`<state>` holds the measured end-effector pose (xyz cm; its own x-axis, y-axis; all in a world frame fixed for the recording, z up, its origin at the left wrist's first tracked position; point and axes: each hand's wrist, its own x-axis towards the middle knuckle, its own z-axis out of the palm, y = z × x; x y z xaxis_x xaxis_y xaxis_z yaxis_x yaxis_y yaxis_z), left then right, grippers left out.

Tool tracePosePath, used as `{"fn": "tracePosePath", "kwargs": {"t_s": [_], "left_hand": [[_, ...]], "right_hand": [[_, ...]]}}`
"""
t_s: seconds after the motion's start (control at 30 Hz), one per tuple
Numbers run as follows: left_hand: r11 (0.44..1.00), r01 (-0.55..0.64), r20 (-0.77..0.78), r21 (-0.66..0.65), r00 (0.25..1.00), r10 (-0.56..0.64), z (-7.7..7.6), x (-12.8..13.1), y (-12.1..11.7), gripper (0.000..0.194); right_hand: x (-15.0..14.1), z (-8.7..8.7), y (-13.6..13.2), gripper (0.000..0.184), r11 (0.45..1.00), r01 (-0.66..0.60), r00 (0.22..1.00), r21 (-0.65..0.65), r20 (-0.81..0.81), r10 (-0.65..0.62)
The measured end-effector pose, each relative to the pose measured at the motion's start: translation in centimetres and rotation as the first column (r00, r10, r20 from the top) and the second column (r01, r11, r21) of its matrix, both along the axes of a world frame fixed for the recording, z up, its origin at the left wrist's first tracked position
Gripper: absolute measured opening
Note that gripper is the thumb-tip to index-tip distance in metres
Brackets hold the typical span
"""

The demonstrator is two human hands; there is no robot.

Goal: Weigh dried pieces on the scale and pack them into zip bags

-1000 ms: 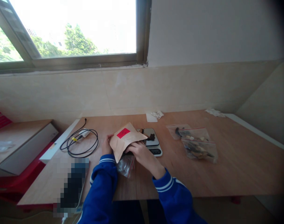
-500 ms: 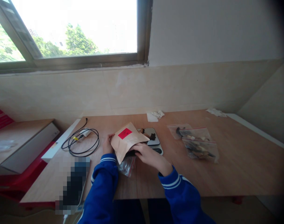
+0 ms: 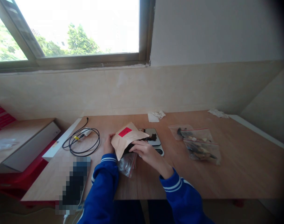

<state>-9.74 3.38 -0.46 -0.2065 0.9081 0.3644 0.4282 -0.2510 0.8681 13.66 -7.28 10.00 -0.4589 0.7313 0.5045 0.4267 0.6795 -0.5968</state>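
A brown kraft paper bag (image 3: pixel 123 144) with a red label is tilted over a kitchen scale, its mouth facing down to the right. My left hand (image 3: pixel 108 144) is closed on the bag's left side. At the bag's mouth my right hand (image 3: pixel 143 149) has its fingers bent together; what they pinch is hidden. Dark contents show in the opening. On the scale (image 3: pixel 158 142) lie dark brown dried pieces (image 3: pixel 152 137), partly covered by the bag. A clear plastic bag (image 3: pixel 127 166) lies under the paper bag, near my left sleeve.
Several zip bags with dried pieces (image 3: pixel 201 146) lie to the right. A coiled black cable (image 3: pixel 81 141) and a blurred-out dark device (image 3: pixel 75 183) are on the left. Crumpled tissue (image 3: pixel 158 115) lies at the table's back edge. Another table (image 3: pixel 23 133) stands at far left.
My right hand has drawn slightly out of the bag's mouth, so more of its fingers shows. The bag has tipped a little, and my left hand keeps its hold.
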Motion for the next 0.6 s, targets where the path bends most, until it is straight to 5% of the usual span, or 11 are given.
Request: {"fn": "tracePosePath", "kwargs": {"t_s": [0.47,0.6], "left_hand": [[1.000,0.011,-0.018,-0.007,1.000,-0.011,1.3,0.4,-1.0,0.034],[1.000,-0.004,-0.048,-0.025,0.999,0.003,1.6,0.5,-1.1,0.035]], "right_hand": [[1.7,1.3,-2.2,0.028,0.985,-0.085,0.972,-0.153,-0.231,0.048],[3.2,1.7,-2.4,0.021,0.982,-0.036,0.943,-0.185,-0.332,-0.028]]}}
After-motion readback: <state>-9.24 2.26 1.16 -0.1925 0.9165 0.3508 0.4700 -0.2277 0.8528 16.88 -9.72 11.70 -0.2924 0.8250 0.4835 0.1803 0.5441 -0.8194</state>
